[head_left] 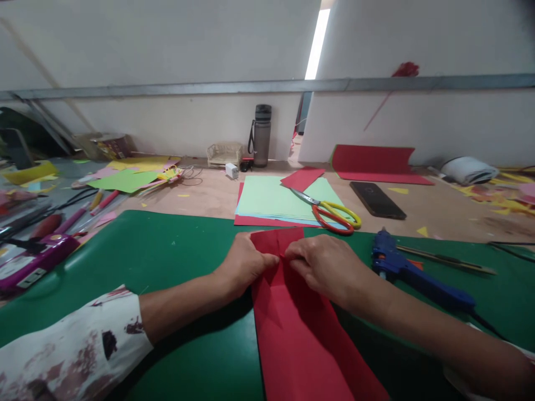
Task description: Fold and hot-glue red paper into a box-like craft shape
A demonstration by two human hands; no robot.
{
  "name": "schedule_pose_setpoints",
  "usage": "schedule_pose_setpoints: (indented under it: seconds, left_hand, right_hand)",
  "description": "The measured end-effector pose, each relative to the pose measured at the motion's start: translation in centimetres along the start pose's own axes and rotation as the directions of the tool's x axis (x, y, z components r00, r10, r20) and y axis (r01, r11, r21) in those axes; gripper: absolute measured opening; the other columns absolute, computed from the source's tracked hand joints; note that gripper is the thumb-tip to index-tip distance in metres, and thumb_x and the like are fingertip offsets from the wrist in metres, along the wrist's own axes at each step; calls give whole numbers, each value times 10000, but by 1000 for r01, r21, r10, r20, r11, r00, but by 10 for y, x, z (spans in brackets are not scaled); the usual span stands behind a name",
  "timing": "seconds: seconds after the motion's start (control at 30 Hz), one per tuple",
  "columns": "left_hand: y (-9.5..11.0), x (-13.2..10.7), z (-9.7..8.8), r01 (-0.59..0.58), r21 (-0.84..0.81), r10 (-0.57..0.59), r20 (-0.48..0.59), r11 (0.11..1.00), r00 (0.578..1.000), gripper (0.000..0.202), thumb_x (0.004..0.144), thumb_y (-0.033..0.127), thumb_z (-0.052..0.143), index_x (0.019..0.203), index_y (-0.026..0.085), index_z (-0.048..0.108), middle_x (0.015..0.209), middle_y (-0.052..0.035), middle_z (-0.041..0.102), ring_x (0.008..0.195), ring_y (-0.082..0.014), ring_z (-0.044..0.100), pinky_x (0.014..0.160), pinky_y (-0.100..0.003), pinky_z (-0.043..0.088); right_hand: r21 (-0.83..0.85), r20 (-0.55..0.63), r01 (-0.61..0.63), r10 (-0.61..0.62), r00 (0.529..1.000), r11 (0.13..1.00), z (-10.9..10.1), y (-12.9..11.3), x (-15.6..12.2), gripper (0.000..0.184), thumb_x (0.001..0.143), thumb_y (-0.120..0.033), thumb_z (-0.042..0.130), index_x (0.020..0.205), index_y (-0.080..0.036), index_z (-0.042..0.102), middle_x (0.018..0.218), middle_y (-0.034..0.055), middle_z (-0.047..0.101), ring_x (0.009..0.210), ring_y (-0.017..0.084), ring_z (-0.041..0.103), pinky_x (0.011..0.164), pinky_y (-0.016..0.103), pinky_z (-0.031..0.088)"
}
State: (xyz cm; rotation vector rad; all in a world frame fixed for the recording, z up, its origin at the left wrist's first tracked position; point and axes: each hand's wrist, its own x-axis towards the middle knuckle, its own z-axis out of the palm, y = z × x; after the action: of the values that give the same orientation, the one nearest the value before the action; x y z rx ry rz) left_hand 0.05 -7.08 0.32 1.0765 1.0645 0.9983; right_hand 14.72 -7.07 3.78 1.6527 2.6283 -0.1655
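A long red paper sheet (301,328) lies on the green cutting mat (167,262), running from the near edge to the middle. My left hand (244,262) pinches the sheet's far left part, fingers curled closed on a fold. My right hand (324,264) presses and pinches the same fold from the right, fingertips nearly meeting the left hand's. The far end of the red sheet shows folded corners between the two hands.
A blue glue gun (412,273) lies right of my right hand. Scissors with yellow and red handles (332,214) rest on a stack of light green paper (271,197). A black phone (377,199), a grey water bottle (261,135), pens and coloured paper scraps at the left.
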Motion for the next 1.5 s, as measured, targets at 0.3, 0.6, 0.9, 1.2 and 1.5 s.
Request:
schedule_pose_setpoints:
  seconds: [0.3,0.6,0.9,1.2,1.5]
  left_hand:
    - [-2,2,-1,19,12,-19,12,1000,1000,232,550,51,638,777,96,641,763,-81,685,640,-207,637,610,-326,527]
    - [-1,1,3,-3,3,3,-12,1000,1000,227,558,50,644,780,95,647,761,-69,679,616,-172,620,612,-299,523]
    - [-3,2,2,-9,26,9,-13,1000,1000,193,554,71,671,743,96,643,749,-75,677,606,-168,609,596,-293,515]
    - [-6,4,2,-55,74,56,-8,996,998,176,566,101,696,734,96,642,735,-61,667,610,-160,588,588,-278,492]
    - [-6,5,4,-90,117,96,-40,989,995,188,560,74,687,747,92,675,741,-52,681,614,-155,595,601,-270,495]
  right_hand:
    - [-44,-32,7,-9,999,999,3,2,4,209,798,-188,445,667,-194,608,636,37,640,599,154,562,496,274,219]
    - [-42,-10,-2,1,1000,999,2,1,4,204,797,-139,455,699,-198,624,667,37,658,639,163,589,502,275,223]
    - [-40,10,7,-7,1000,999,1,0,4,224,808,-139,469,700,-214,650,693,30,678,672,167,605,507,271,239]
    - [-68,27,3,-1,1000,998,1,0,3,215,797,-120,467,729,-209,651,731,45,696,696,183,622,503,275,236]
    - [-90,13,7,-6,1000,996,1,-3,2,134,767,-129,505,729,-187,619,671,55,666,634,189,614,467,281,188]
